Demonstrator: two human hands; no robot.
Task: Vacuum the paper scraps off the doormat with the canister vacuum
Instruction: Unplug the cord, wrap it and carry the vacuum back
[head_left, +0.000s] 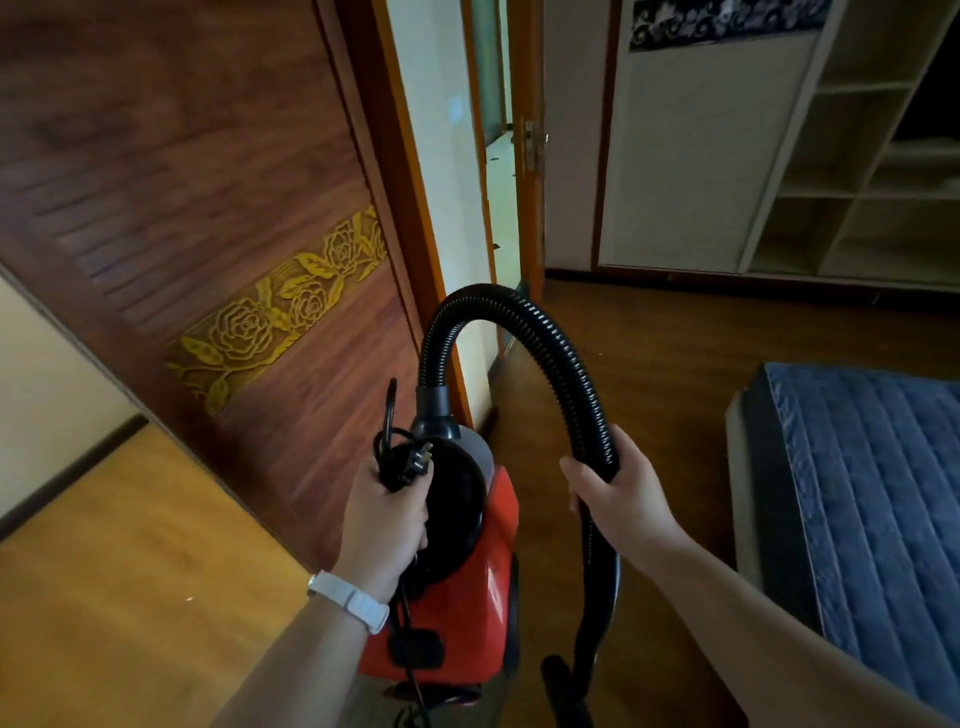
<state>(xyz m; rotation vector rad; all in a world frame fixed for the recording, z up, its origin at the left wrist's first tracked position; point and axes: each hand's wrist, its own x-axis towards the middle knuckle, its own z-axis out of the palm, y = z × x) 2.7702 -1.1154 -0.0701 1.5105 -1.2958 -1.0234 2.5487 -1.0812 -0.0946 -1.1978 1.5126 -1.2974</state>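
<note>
can't see the bottom of the vacuum (491, 587), its cord (410, 670) or the end of the tube (605, 571): cut off at the lower edge. can't see fingertips of the right hand (618, 493), wrapped behind the hose (545, 338). only part of the mattress (872, 493), cropped at right. can't tell the specks (497, 246) past the doorway (501, 182).

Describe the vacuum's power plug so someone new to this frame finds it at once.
Find the red canister vacuum low in the centre, beside the carved door. The left hand at its top grips a bundle of black cord, and the plug pokes out of that bundle. Its metal prongs set it apart from the black loops and ribbed hose.
</note>
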